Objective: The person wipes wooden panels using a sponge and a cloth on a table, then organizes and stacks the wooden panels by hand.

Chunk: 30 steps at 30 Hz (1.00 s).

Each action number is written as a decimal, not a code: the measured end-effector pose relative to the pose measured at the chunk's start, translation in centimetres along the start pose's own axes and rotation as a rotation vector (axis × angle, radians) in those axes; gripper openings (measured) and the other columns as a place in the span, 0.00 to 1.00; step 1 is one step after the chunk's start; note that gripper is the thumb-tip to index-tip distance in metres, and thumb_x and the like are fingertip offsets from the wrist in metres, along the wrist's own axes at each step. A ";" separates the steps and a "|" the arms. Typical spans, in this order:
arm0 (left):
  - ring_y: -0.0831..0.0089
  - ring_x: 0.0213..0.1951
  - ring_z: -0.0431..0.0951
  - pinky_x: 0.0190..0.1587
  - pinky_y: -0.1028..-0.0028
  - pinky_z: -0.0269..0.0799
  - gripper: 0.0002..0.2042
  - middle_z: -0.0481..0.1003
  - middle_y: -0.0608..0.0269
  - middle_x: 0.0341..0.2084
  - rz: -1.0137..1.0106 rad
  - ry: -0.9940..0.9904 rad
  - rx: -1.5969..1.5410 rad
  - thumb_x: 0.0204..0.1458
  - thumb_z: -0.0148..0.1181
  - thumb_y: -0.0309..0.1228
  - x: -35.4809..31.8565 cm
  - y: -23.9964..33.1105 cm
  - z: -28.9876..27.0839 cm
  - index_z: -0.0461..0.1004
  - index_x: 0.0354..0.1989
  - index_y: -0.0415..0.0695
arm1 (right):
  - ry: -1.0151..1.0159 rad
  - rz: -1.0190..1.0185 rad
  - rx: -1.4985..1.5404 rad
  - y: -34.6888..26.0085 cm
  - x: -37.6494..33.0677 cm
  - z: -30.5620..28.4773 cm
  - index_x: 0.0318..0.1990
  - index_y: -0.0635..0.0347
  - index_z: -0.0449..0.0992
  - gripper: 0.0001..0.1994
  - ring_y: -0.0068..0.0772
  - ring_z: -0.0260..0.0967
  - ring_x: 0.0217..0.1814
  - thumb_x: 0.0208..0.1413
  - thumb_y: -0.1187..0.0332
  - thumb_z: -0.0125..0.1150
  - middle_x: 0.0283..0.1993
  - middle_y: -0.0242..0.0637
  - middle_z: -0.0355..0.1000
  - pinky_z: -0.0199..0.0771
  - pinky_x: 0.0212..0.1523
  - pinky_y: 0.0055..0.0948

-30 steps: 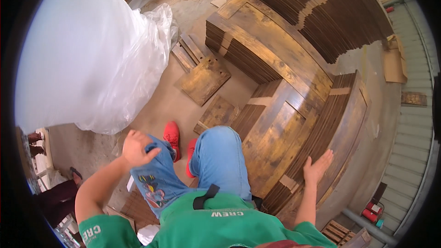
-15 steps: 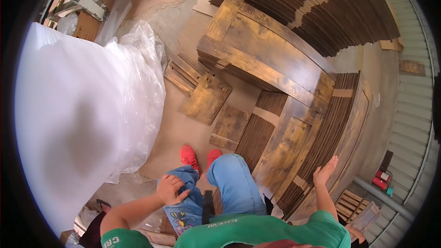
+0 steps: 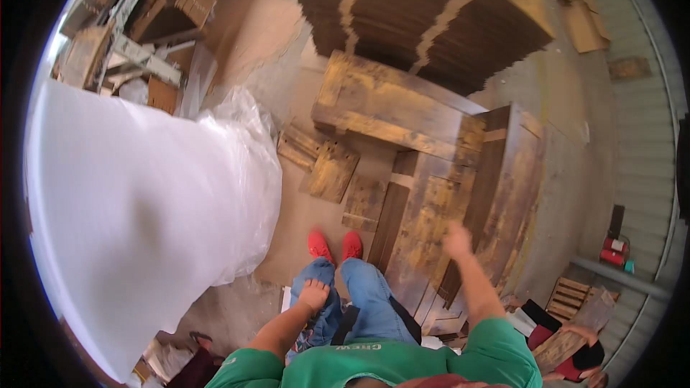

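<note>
My left hand [image 3: 314, 293] rests on the blue jeans at my left thigh, its fingers lying flat and nothing held. To the right, my arm reaches out over a stack of brown wood-look panels [image 3: 431, 208]. My right hand [image 3: 457, 241] is smeared by motion above this stack; its fingers do not show clearly, and I cannot tell whether it touches a panel. Beyond lies another low stack of framed panels [image 3: 395, 104]. Several panels stand in a row on the right [image 3: 514, 165].
Foam sheeting [image 3: 144, 194] in clear plastic [image 3: 248, 165] fills the left. Small boards [image 3: 334, 172] lie on the floor ahead. A tall panel stack [image 3: 395, 14] stands at the back. Another person [image 3: 586, 356] is at the lower right, near a wooden pallet [image 3: 568, 298] and a red extinguisher [image 3: 613, 253].
My head view has shifted, showing more of the tall stack at the back. My right hand, flat and stretched out before, has moved left over the panel stack. My left hand stays on my thigh.
</note>
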State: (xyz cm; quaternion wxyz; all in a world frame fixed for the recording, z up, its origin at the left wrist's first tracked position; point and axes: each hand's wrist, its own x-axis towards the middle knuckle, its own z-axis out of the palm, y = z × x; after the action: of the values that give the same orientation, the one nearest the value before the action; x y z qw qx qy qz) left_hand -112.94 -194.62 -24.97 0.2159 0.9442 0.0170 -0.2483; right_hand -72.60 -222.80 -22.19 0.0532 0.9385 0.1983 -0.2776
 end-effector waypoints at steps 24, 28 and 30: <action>0.58 0.34 0.77 0.38 0.66 0.71 0.14 0.77 0.52 0.28 -0.090 -0.198 -0.088 0.45 0.58 0.42 -6.9 -19.1 -28.8 0.77 0.32 0.44 | -0.727 0.426 0.748 -28.5 -53.6 19.6 0.38 0.61 0.77 0.17 0.49 0.69 0.46 0.48 0.59 0.50 0.44 0.51 0.71 0.69 0.45 0.41; 0.55 0.38 0.77 0.42 0.65 0.70 0.16 0.76 0.49 0.32 0.068 -0.466 0.128 0.44 0.56 0.40 -0.7 -26.0 -25.2 0.76 0.38 0.45 | -0.419 0.510 1.000 -37.0 -50.9 20.5 0.39 0.60 0.76 0.20 0.51 0.69 0.46 0.48 0.54 0.52 0.44 0.50 0.71 0.69 0.45 0.40; 0.50 0.41 0.74 0.44 0.63 0.69 0.16 0.75 0.46 0.35 0.246 -0.513 0.371 0.45 0.53 0.38 1.7 -25.7 -25.8 0.75 0.40 0.45 | -0.229 0.559 1.140 -39.9 -47.5 19.6 0.39 0.60 0.76 0.19 0.51 0.69 0.46 0.47 0.55 0.52 0.44 0.50 0.71 0.69 0.46 0.40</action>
State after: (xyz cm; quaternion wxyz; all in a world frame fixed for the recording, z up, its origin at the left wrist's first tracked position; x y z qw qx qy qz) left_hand -103.10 -160.70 -15.82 0.0661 0.8691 -0.1972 -0.4489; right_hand -134.89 -206.70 -12.52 -0.3627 0.8000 -0.2393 -0.4137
